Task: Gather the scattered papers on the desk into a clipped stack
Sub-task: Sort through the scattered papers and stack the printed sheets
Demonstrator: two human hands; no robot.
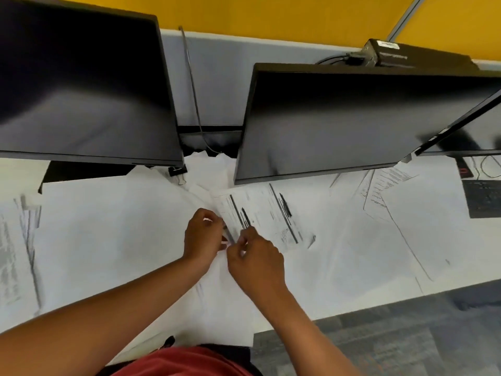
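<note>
A white desk (352, 267) runs below a yellow partition wall (271, 12), with grey carpet (393, 337) at 5 o'clock. Two dark flat monitors stand over it: the left black monitor (81, 85) at 10 o'clock, the right black monitor (352, 120) at 2 o'clock. A black binder clip (177, 172) lies at the left monitor's lower right corner.

Loose white paper sheets (108, 234) cover most of the desk, more of them (401, 213) at 3 o'clock beside a black keypad (484, 198).

Both forearms reach in from 6 and 7 o'clock and meet near the middle. The left hand (203, 234) has its fingers curled, pinching the left edge of a white printed sheet with dark bars (260, 215). The right hand (257, 259) has thumb and forefinger drawn together at that sheet's near corner; motion blur makes it hard to say, but it appears to nip the paper too. The sheet lies tilted, its far edge toward 1 o'clock, just under the right monitor.
</note>
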